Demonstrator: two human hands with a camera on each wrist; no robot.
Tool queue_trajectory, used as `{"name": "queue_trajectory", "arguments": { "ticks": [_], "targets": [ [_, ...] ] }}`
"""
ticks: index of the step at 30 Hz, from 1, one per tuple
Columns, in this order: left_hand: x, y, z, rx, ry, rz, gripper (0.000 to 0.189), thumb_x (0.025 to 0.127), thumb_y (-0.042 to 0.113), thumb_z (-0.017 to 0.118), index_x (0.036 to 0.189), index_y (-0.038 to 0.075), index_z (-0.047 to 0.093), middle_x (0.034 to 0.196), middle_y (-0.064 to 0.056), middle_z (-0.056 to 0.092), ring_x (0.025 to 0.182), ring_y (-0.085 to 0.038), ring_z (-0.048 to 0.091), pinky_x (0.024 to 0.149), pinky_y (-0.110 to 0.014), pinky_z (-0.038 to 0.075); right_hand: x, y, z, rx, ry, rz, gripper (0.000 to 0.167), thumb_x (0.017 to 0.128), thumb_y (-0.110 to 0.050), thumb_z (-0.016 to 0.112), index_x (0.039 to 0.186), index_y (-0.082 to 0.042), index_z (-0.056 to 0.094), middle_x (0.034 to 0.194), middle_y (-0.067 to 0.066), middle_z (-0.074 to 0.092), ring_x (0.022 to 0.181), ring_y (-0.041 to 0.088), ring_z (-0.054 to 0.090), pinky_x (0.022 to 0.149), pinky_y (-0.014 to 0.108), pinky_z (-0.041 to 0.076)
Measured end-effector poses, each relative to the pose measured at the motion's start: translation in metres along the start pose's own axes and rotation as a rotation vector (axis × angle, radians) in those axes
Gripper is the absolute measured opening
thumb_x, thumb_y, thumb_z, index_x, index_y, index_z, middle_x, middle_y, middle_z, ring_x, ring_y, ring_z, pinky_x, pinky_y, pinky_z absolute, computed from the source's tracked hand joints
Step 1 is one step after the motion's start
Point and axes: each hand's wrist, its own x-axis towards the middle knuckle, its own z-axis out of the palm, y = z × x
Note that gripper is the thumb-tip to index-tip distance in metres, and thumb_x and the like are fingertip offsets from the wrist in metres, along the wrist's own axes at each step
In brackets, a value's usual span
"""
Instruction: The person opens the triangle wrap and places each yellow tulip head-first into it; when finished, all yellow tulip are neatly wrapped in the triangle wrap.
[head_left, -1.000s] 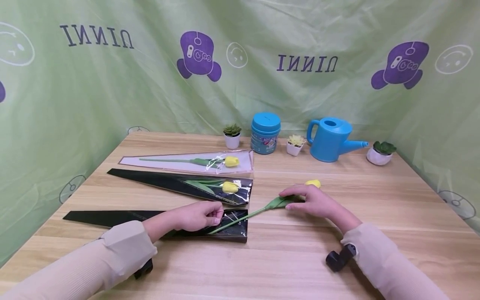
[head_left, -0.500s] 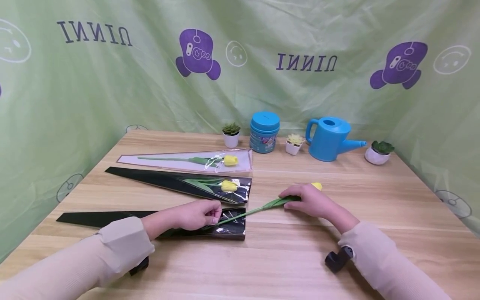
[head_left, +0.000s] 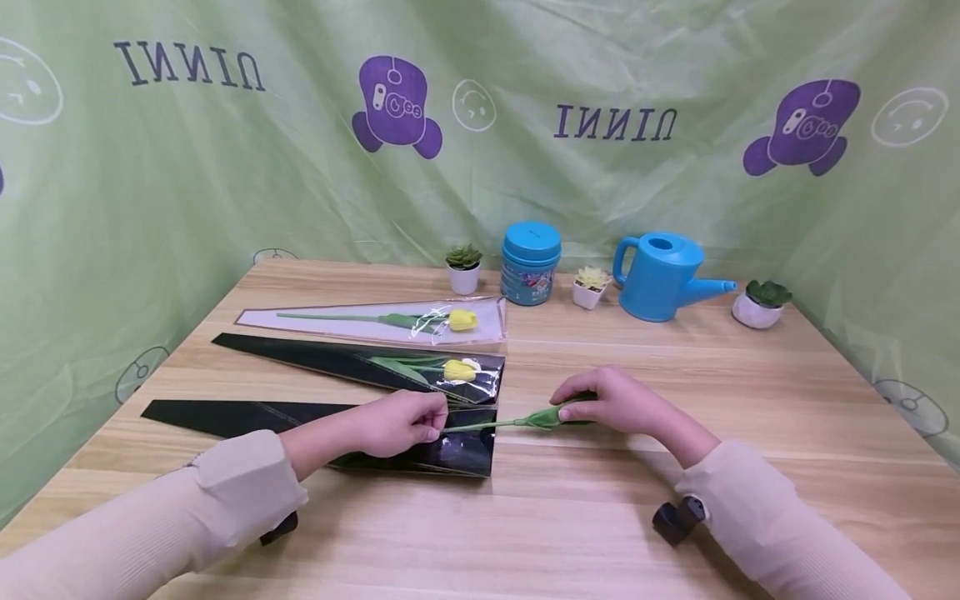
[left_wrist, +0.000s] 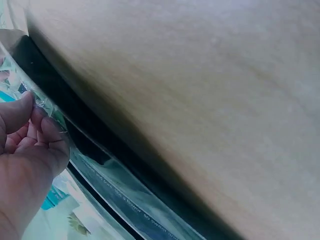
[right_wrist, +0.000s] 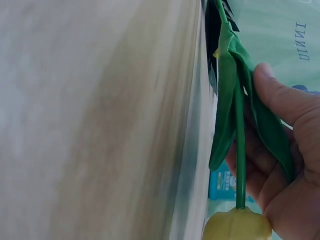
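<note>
Nearest the person lies a black flower sleeve point(head_left: 461, 458) with a clear film front. At its wide right end, my left hand point(head_left: 401, 423) pinches the clear film point(left_wrist: 44, 104) between thumb and fingers. My right hand point(head_left: 615, 404) grips an artificial tulip point(head_left: 542, 418) around its green leaves point(right_wrist: 227, 100), the thumb against one leaf. The tulip's stem points left and its end reaches over the sleeve's wide end beside my left fingers. Its yellow bloom point(right_wrist: 239, 225) hangs by the right palm in the right wrist view; the hand hides it in the head view.
Behind lie a black sleeve point(head_left: 337, 360) and a white sleeve point(head_left: 337, 330), each holding a yellow tulip. Along the back stand a blue jar point(head_left: 531, 262), a blue watering can point(head_left: 656, 279) and small potted succulents point(head_left: 463, 271). Green printed cloth hangs around the table point(head_left: 570, 533).
The right hand has moved the tulip, so its stem lies flatter and its bloom is now hidden in the head view. The near sleeve has shifted slightly under the left hand.
</note>
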Motion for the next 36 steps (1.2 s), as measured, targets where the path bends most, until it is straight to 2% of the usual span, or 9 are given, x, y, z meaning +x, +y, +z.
{"name": "queue_trajectory", "arguments": {
  "ticks": [11,17,24,36],
  "targets": [
    [0.0,0.004,0.0,0.002,0.002,0.008,0.016,0.088,0.002,0.057,0.078,0.011,0.047,0.068,0.005,0.044,0.064,-0.007,0.044,0.062,-0.023,0.039,0.009,-0.01,0.005,0.181,-0.083,0.112,0.02,0.088,-0.024,0.062,0.101,-0.01,0.068,0.093,0.0,0.066,0.083,0.017,0.054,0.076,0.033,0.045],
    [0.001,0.003,0.003,-0.003,0.004,0.016,0.017,0.088,0.002,0.057,0.078,0.011,0.047,0.067,0.005,0.044,0.063,-0.007,0.043,0.062,-0.023,0.039,0.015,-0.017,0.011,0.205,-0.1,0.143,0.016,0.088,-0.022,0.063,0.096,-0.01,0.068,0.078,-0.001,0.061,0.073,0.016,0.051,0.068,0.031,0.044],
    [0.001,0.003,0.004,-0.015,0.004,0.013,0.017,0.088,0.002,0.057,0.078,0.011,0.047,0.067,0.005,0.044,0.063,-0.007,0.044,0.062,-0.023,0.039,0.018,-0.022,0.02,0.267,-0.105,0.176,0.013,0.087,-0.019,0.064,0.091,-0.007,0.067,0.076,-0.002,0.059,0.069,0.014,0.049,0.064,0.028,0.043],
    [0.005,0.005,0.01,-0.034,0.01,0.042,0.017,0.088,0.001,0.057,0.079,0.011,0.047,0.069,0.006,0.045,0.064,-0.006,0.044,0.062,-0.022,0.039,0.026,-0.027,0.034,0.314,-0.133,0.124,0.013,0.086,-0.016,0.064,0.086,-0.003,0.065,0.07,-0.002,0.055,0.059,0.012,0.046,0.055,0.025,0.042]
  ]
}}
